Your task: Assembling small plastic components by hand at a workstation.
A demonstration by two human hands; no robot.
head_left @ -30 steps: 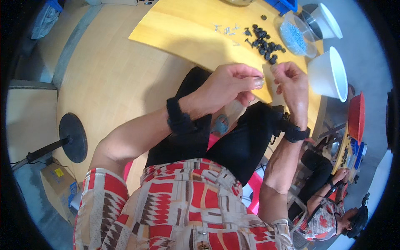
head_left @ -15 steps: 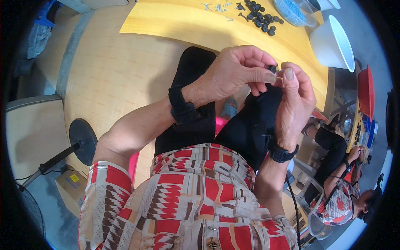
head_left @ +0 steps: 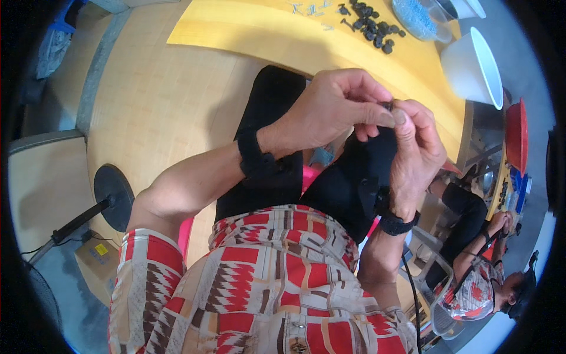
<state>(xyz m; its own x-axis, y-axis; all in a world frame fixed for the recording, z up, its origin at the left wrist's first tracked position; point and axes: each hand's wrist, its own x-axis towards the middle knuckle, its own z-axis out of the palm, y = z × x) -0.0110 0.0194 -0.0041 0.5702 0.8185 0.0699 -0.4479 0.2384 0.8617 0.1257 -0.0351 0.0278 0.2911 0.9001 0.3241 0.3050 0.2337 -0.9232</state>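
we've got the yellow table (head_left: 253,29) across the top of the frame, white tub (head_left: 469,68) upper right, clear bowl (head_left: 439,32) of blue bits beside it, cut off by the top edge. left hand (head_left: 339,109) and right hand (head_left: 415,147) meet right of centre, in front of the table edge. loose black parts (head_left: 371,26) top right of centre, thin silver pins (head_left: 312,8) left of them. smallest: small dark piece (head_left: 387,106), pinched between left thumb and forefinger; right thumb and forefinger drawn in close at its end, can't tell if they've closed on anything. we'd judge fingertip fitting in hand; next calls for steady alignment, light push. fingers hide most of the piece; any pin inside, unclear.
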